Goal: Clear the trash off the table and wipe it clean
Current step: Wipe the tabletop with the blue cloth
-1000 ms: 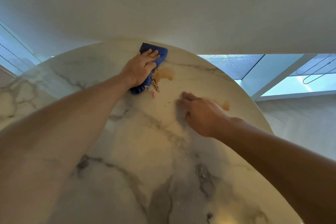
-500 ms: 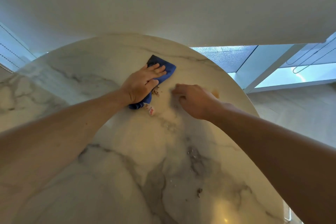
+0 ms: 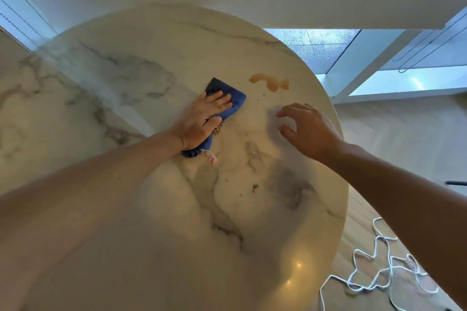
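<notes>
The blue cloth [image 3: 231,101] lies flat on the round marble table [image 3: 156,209], a little beyond the middle, and the left hand [image 3: 202,121] presses on it with straight fingers spread over the top, so the palm gives weight for wiping rather than gripping the fabric. At the near edge of the cloth there is a small heap of brown crumbs [image 3: 218,130], and just beside the cloth's lower corner lies a small white and red wrapper scrap [image 3: 210,158]; it seems the cloth is held low and flat in order to push this trash together. The right hand [image 3: 307,129] hovers above the table near the right edge, its fingers loosely curved and holding nothing, probably ready to catch or pick up what the cloth brings. Further away, toward the far right part of the table, an orange-brown spill [image 3: 269,82] is not yet wiped, and a few dark specks [image 3: 255,187] remain nearer to the person. The marble is glossy and reflects a lamp. Around the table there is a pale wooden floor [image 3: 404,139], a white cord [image 3: 379,272] lying loose on it at the right, a plain wall and bright windows [image 3: 417,83] behind.
</notes>
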A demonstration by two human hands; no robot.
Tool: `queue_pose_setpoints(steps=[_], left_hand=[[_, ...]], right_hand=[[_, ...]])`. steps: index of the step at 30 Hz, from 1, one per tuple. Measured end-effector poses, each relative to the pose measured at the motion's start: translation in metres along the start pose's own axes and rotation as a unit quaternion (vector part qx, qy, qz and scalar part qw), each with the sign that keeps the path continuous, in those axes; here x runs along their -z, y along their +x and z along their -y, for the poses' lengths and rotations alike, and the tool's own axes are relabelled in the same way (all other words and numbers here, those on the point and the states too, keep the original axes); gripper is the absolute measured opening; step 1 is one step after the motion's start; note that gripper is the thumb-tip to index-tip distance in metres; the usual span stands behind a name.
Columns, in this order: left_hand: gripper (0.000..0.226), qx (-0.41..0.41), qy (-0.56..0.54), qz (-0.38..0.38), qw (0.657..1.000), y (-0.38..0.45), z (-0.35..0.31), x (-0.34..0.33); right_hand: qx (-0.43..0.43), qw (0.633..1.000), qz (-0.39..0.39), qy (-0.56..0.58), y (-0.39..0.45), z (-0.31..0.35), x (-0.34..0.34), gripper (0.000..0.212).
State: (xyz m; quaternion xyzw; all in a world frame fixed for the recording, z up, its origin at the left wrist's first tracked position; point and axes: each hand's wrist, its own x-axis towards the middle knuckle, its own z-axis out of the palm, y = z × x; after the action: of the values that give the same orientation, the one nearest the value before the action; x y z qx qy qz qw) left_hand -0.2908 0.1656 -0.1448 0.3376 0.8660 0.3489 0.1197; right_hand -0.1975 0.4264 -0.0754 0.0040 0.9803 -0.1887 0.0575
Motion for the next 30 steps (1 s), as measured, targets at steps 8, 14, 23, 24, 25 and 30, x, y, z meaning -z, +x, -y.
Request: queue_pose_setpoints(steps=[8, 14, 23, 24, 25, 30], left_hand=[[0.057, 0.019, 0.025, -0.019, 0.999, -0.082, -0.05, -0.043], [0.054, 0.055, 0.037, -0.044, 0.997, -0.138, -0.085, -0.076], [0.051, 0.111, 0.085, -0.129, 0.982, -0.199, -0.132, -0.126], [0.051, 0.119, 0.089, -0.141, 0.979, -0.205, -0.138, -0.132], [0.051, 0.135, 0.089, -0.156, 0.974, -0.211, -0.145, -0.138], [0.056, 0.279, 0.114, -0.264, 0.916, -0.218, -0.189, -0.179]], right_hand=[[0.049, 0.998, -0.027, -0.022, -0.061, -0.02, -0.016, 0.027], [0.091, 0.996, -0.02, -0.005, -0.101, -0.039, -0.017, 0.028], [0.143, 0.988, -0.05, 0.013, -0.136, -0.058, -0.012, 0.033], [0.148, 0.987, -0.052, 0.015, -0.138, -0.061, -0.012, 0.032], [0.152, 0.987, -0.054, 0.017, -0.138, -0.062, -0.011, 0.031], [0.135, 0.988, -0.068, 0.038, -0.138, -0.07, -0.008, 0.03]])
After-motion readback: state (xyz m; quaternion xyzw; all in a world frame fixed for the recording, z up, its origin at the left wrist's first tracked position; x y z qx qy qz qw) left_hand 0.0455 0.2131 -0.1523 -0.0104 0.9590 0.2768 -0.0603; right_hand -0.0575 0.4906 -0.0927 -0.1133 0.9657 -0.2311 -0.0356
